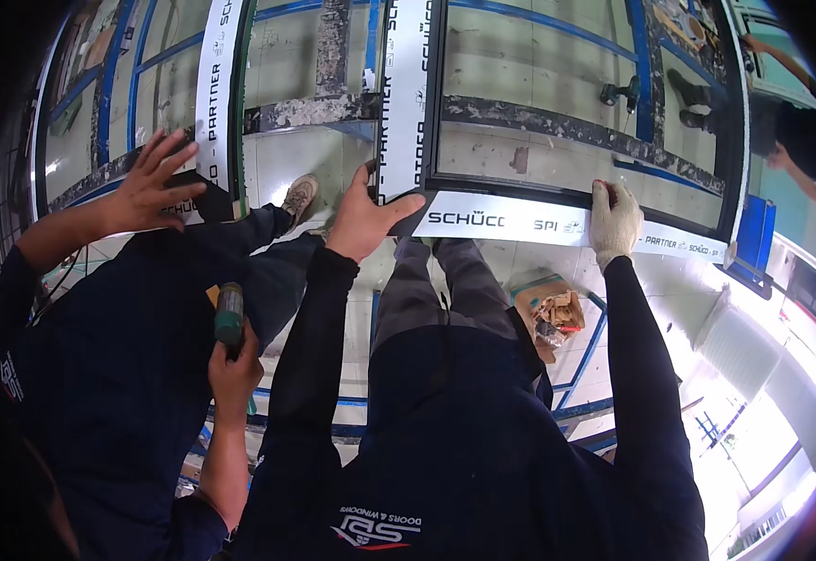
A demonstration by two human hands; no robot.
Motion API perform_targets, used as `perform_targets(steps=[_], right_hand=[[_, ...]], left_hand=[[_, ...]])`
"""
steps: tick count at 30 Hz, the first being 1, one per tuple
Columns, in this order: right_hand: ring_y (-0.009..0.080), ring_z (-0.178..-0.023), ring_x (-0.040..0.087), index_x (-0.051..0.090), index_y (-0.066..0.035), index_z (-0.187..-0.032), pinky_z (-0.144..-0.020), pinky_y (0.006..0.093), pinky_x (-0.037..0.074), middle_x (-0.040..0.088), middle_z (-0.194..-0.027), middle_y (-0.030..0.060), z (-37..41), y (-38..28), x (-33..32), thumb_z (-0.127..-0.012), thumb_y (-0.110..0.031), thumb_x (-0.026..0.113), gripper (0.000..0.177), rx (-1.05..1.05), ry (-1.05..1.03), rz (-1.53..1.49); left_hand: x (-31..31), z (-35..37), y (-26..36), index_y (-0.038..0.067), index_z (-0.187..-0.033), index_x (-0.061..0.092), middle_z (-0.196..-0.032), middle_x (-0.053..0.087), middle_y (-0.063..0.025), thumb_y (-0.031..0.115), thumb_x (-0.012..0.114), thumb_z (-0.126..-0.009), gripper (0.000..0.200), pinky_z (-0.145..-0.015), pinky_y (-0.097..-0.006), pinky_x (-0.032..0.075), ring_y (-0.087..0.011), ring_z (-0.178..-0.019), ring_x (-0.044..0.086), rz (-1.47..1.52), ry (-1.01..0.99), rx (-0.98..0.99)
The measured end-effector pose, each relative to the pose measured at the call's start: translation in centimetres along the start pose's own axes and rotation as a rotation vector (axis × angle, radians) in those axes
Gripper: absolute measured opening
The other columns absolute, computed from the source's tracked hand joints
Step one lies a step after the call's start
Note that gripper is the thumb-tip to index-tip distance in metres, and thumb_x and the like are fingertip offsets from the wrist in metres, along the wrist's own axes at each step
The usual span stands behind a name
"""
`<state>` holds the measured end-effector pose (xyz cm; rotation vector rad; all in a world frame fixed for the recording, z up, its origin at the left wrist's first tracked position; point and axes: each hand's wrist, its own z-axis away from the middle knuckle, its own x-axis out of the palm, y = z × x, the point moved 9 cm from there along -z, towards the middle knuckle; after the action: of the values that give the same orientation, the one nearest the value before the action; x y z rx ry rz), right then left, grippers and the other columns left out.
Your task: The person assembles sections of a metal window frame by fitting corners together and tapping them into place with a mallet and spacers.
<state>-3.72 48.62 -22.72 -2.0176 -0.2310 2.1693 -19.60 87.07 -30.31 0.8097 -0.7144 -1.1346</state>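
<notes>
The left hand [368, 222], thumb and fingers spread wide, touched the near middle joint of the black rectangular frame with white printed film [520, 219]; the right hand [615, 222], in a pale knitted glove, gripped its near rail farther right. At left, a co-worker's hand [236, 366] held a green-bodied tool [229, 316].

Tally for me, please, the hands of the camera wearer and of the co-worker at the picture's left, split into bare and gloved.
Bare hands: 3 (wearer's left hand, co-worker's left hand, co-worker's right hand)
Gloved hands: 1 (wearer's right hand)
Total: 4
</notes>
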Motion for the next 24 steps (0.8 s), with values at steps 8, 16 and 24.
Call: perform_targets(steps=[8, 16, 24], right_hand=[[0.035, -0.093, 0.066, 0.073, -0.006, -0.097, -0.084, 0.0428, 0.049, 0.07, -0.096, 0.0135, 0.1, -0.2, 0.0, -0.093, -0.043, 0.06, 0.039, 0.021, 0.001, -0.004], [0.0343, -0.093, 0.069, 0.074, -0.006, -0.103, -0.083, 0.0401, 0.052, 0.072, -0.1, 0.0155, 0.0, 0.0, 0.5, -0.092, -0.041, 0.063, 0.038, 0.077, -0.02, -0.035], [0.0314, -0.089, 0.07, 0.073, -0.003, -0.104, -0.082, 0.0376, 0.052, 0.072, -0.097, 0.0179, 0.1, 0.5, 1.1, -0.095, -0.041, 0.062, 0.041, 0.061, -0.018, -0.068]], left_hand=[[-1.4, 3.5, -2.7, -0.004, -0.143, 0.035, -0.112, 0.067, -0.0138, 0.005, 0.078, -0.084, 0.073, -0.09, -0.0298, 0.052, -0.0173, -0.1, 0.065, 0.297, -0.033, -0.11], [-1.4, 6.2, -6.3, 0.006, -0.151, 0.028, -0.125, 0.06, -0.0157, -0.005, 0.066, -0.084, 0.078, -0.101, -0.0351, 0.046, -0.0199, -0.111, 0.058, 0.639, 0.087, 0.042], [-0.9, 7.3, -7.4, 0.009, -0.15, 0.03, -0.129, 0.058, -0.0144, -0.007, 0.062, -0.084, 0.075, -0.104, -0.0368, 0.043, -0.0229, -0.117, 0.056, 0.772, 0.152, 0.12]])
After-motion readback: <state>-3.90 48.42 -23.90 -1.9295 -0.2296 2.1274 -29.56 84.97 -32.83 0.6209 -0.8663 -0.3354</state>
